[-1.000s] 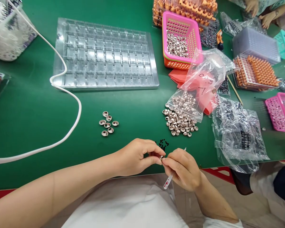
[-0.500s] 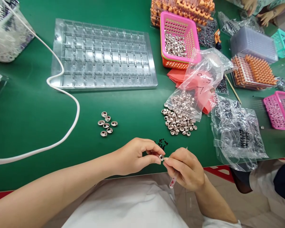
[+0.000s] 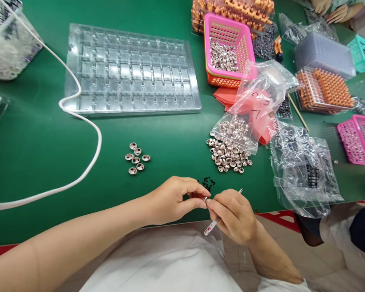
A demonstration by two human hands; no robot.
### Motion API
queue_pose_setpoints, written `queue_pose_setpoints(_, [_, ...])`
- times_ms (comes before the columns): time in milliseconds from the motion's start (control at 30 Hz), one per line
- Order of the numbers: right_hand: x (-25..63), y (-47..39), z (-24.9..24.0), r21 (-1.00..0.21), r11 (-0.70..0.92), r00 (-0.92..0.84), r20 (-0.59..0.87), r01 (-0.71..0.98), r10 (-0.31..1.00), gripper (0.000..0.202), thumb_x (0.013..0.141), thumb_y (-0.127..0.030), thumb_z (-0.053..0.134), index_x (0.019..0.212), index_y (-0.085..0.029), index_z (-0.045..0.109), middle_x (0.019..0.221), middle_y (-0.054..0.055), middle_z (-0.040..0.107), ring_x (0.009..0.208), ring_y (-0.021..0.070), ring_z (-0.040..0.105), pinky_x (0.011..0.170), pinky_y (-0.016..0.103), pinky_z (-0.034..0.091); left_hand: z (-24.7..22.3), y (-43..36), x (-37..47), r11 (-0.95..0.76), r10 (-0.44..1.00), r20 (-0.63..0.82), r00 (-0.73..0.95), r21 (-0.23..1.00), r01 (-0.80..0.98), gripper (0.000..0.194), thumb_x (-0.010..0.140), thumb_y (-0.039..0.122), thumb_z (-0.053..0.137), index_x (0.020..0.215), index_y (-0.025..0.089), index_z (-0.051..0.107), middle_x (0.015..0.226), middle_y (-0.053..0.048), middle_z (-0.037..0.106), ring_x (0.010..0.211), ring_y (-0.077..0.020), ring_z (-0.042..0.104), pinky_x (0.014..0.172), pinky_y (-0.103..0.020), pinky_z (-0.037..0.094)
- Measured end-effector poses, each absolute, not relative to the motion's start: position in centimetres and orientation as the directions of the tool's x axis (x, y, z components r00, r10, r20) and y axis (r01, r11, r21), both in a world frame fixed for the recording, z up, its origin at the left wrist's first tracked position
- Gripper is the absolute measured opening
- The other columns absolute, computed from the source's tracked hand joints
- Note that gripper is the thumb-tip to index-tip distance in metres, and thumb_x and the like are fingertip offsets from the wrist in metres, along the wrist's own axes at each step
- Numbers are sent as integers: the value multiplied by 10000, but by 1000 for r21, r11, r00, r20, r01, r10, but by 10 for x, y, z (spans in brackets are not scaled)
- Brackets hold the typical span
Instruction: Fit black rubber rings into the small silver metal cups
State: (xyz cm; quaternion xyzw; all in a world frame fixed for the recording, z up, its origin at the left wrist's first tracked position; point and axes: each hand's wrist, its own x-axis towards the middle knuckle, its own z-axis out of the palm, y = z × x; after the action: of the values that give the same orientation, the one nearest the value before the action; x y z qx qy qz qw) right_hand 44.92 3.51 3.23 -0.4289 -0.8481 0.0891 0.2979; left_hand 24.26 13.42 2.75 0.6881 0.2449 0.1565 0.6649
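Between thumb and fingers, my left hand [image 3: 176,200] pinches a small silvery metal cup [image 3: 206,199]. My right hand [image 3: 235,217] is closed around tweezers [image 3: 212,227], whose pale, red-marked end sticks out below the palm and whose tips show above the knuckles. The right thumb and forefinger touch the metal cup, partly covering it. Just beyond the fingers lie tiny black pieces [image 3: 207,183]. A heap of similar metal cups [image 3: 229,156] spills from a clear plastic bag [image 3: 261,87] farther back. Several cups with dark spots inside [image 3: 136,160] sit to the left.
A clear compartment tray [image 3: 134,73] lies at the back, with a white cable [image 3: 97,156] curving past its left. A pink basket [image 3: 251,48] holds more metal parts. Orange parts [image 3: 334,89], plastic bags [image 3: 307,170] and another pink basket [image 3: 357,140] are rightward. Another person's hands [image 3: 337,14] show top right.
My right hand has shifted slightly left, its fingers now pressing on the metal cup. The tweezers have swung, their red-marked end moving left and their tips showing more. My left hand stays nearly still.
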Motion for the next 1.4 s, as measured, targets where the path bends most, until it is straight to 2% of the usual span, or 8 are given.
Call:
queue_pose_setpoints(267, [447,29,26,-450,563,-395,417,693,819,318,904,-64,593,1219,-108,584,903,97,672,756,180,598,643,331,508,28,135,242,-1,567,-105,817,992,128,152,899,187,676,1009,121,757,867,-53,752,769,-130,695,704,-192,532])
queue_pose_setpoints(500, [444,29,30,-597,485,-222,461,639,859,370,857,-23,652,1205,-141,603,892,79,663,737,154,602,620,290,526,30,137,243,123,532,-168,830,985,121,152,896,197,674,1002,126,757,886,-49,745,788,-135,705,714,-194,549])
queue_pose_setpoints(833, [453,28,37,-672,430,-141,440,603,887,382,875,-29,632,1225,-182,622,912,64,632,779,157,593,646,309,526,31,137,243,144,519,-197,832,979,143,163,900,210,666,1019,139,752,899,-44,746,801,-135,702,740,-201,544])
queue_pose_setpoints(933, [457,28,39,-778,318,8,383,542,924,272,981,-146,511,1198,-208,665,1016,94,620,901,195,602,737,370,529,31,137,243,146,540,-210,815,977,155,170,899,217,662,1022,139,750,909,-46,749,812,-138,701,744,-206,542])
queue_pose_setpoints(1033, [460,31,38,-850,242,167,354,469,920,371,1054,-376,380,1105,-249,725,1151,115,603,1055,252,576,834,445,516,32,137,244,117,579,-214,786,977,180,168,893,222,663,1011,148,757,897,-39,743,788,-133,683,726,-207,529])
queue_pose_setpoints(1133, [462,33,35,-916,253,239,334,313,912,435,1053,-472,341,1108,-273,724,1052,93,598,919,224,601,702,404,549,31,137,244,100,612,-218,760,975,199,178,890,230,660,1021,161,760,888,-29,739,761,-125,661,714,-207,516])
queue_pose_setpoints(1233, [463,32,36,-958,261,236,284,121,929,424,1065,-429,316,1134,-251,694,976,72,590,765,186,631,570,367,577,29,138,245,115,629,-248,737,967,227,194,890,247,656,1031,165,761,883,-23,741,747,-122,647,708,-208,509])
queue_pose_setpoints(1400, [464,24,42,-970,222,174,237,103,956,198,1009,-221,513,1121,-229,676,1032,68,611,838,191,703,686,399,660,28,138,244,108,630,-270,728,959,262,213,902,269,637,1047,169,757,881,-23,746,742,-129,640,691,-217,501])
